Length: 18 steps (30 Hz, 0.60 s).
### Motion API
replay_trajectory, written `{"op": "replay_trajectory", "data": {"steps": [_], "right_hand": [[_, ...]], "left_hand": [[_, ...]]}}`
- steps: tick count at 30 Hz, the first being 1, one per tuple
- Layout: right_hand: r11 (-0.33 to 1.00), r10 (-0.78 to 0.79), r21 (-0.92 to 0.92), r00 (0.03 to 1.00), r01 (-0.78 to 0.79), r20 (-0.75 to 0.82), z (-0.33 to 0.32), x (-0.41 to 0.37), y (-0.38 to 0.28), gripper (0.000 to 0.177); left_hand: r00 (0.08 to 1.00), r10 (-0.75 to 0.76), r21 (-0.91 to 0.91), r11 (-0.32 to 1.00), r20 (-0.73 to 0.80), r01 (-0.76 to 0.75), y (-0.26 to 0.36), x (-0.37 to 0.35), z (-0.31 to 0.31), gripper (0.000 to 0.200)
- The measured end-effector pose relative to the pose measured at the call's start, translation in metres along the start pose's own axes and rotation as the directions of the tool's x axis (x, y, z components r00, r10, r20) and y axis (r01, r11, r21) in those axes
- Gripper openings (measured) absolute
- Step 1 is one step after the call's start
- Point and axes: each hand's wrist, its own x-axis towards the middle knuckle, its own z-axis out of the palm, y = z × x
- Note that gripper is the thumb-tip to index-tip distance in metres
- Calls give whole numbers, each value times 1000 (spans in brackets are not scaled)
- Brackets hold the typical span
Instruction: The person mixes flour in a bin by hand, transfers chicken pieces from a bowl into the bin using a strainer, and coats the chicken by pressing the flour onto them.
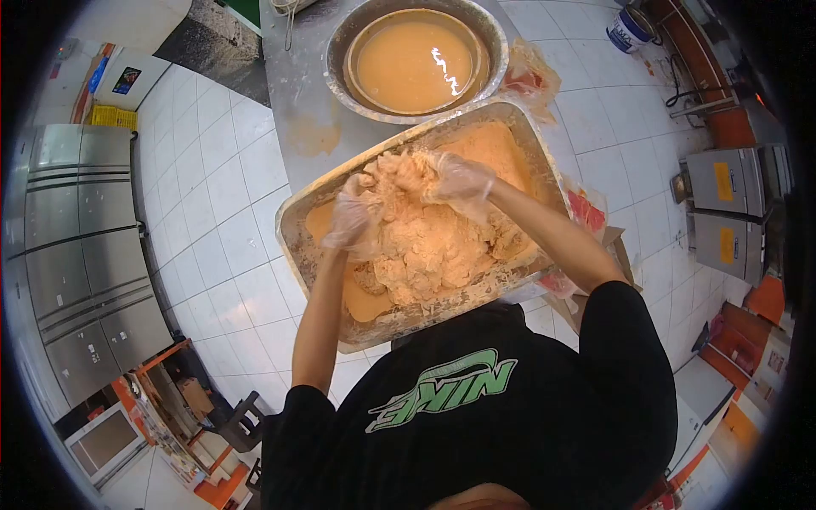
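A large rectangular metal tray (293,246) sits on a steel counter and holds a heap of pale orange, batter-coated pieces (429,246). Both my hands wear thin clear plastic gloves. My left hand (350,219) is at the left side of the heap, fingers curled into the coated pieces. My right hand (461,180) rests on top of the heap near its far side, fingers closed over a clump of it. Orange batter pools in the tray's near left corner and along its far side.
Beyond the tray stands a round metal bowl (340,42) of smooth orange batter. A crumpled plastic bag (534,81) lies to its right. The steel counter (293,93) is smeared with batter. White floor tiles surround it, with steel refrigerators at left and machines at right.
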Motion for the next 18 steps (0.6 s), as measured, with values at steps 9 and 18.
{"op": "replay_trajectory", "data": {"steps": [9,18], "right_hand": [[788,555,-409,818,-459,151,-49,-17,45,48],[744,418,336,795,-577,438,11,-11,70,41]], "left_hand": [[695,-531,-289,653,486,700,-102,-51,0,39],[862,-108,-612,661,496,435,-81,-64,55,39]]}}
